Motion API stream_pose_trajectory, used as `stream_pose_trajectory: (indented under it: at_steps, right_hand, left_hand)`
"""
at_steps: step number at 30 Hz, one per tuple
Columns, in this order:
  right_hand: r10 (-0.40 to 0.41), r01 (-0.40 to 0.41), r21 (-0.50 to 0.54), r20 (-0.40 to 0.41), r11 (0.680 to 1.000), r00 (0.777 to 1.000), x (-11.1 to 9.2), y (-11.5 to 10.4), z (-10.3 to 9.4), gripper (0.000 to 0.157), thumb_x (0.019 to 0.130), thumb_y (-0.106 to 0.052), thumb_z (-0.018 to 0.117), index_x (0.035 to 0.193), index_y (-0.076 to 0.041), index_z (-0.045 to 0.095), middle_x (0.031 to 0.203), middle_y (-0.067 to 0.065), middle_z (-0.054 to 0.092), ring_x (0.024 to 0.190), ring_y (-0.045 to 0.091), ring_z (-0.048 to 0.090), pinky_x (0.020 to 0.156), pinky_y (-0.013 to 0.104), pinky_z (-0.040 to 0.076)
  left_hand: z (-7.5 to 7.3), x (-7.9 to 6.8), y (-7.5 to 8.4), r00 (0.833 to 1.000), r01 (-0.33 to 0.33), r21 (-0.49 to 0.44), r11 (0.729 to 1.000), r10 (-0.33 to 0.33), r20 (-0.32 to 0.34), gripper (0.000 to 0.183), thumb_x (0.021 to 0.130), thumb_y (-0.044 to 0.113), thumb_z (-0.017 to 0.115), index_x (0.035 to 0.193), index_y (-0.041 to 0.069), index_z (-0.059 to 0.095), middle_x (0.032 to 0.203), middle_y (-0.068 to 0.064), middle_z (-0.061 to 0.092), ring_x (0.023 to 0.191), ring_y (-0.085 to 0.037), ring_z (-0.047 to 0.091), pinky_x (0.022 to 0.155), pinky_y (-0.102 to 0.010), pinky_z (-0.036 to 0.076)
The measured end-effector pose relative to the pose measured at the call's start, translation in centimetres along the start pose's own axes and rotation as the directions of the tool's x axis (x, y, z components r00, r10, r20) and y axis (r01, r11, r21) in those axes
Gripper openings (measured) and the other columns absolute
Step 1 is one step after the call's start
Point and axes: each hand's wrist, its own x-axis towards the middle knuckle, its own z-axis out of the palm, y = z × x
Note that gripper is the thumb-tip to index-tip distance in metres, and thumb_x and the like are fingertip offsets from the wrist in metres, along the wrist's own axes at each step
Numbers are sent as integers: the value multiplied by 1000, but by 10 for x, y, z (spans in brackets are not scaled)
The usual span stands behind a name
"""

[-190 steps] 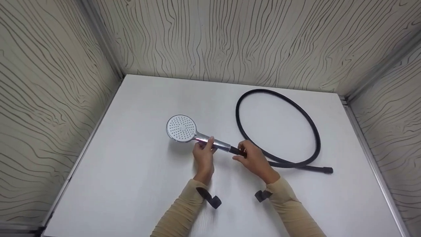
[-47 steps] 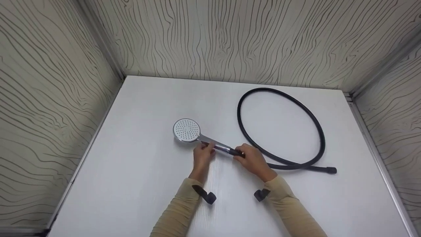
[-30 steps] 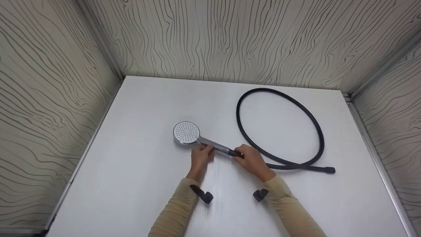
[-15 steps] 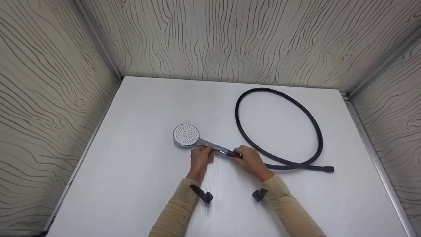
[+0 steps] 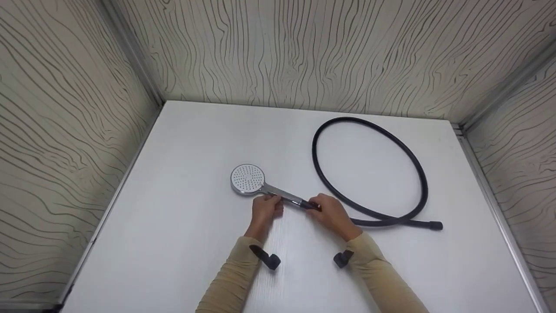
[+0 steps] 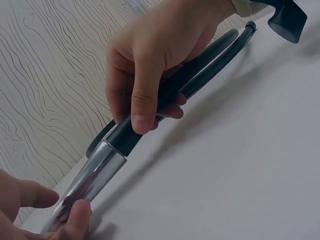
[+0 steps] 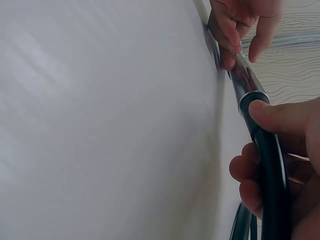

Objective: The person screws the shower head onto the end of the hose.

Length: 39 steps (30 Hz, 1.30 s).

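Observation:
In the head view a chrome shower head with a white dotted face points up and to the left. My left hand holds its handle from below, with thumb and fingers on either side in the left wrist view. The black shower hose meets the handle's lower end, and my right hand grips the hose's black end fitting there. In the right wrist view, the right thumb presses just beside the joint, where chrome and black touch. The threads are hidden.
The hose lies in a large loop on the right of the white table, its free end near the right edge. Wood-patterned panels enclose the back and sides. Each wrist carries a black camera mount.
The shower head has come slightly lower and rightward in the head view. My left fingers have moved further under the handle. The right hand keeps hold at the joint; the hose loop barely shifts.

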Motion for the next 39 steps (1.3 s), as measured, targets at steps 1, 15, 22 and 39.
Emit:
stream_pose_trajectory:
  at_steps: [1,15,22,39]
  right_hand:
    - [8,-8,4,3,1000,1000,0,0,0,15,80,-16,78,90,-7,72,74,1,60,66,9,47,59,22,40]
    - [73,-73,-2,28,997,997,-2,5,3,13,81,-15,77,92,-8,73,76,-1,59,67,9,47,60,22,40]
    - [83,-84,2,50,996,995,-4,8,3,15,83,-15,75,96,-8,72,79,0,61,69,9,50,61,23,42]
    - [130,-128,-23,82,991,988,0,6,-12,22,87,-21,72,103,-5,71,89,7,65,78,16,58,68,31,49]
  left_hand:
    - [0,0,1,1000,10,6,1000,-10,13,18,92,7,61,99,-9,63,82,-11,68,68,-13,66,66,-26,59]
    - [-9,-3,7,995,2,53,999,-7,100,24,89,5,57,104,-12,64,80,-11,68,66,-11,63,62,-22,56]
    - [-16,0,9,993,-16,92,996,4,121,25,88,1,51,104,-14,62,79,-10,67,61,-10,60,58,-22,53]
    - [-19,3,24,992,-109,272,956,86,95,28,94,16,55,115,-2,64,99,-15,68,85,-20,67,75,-30,57]
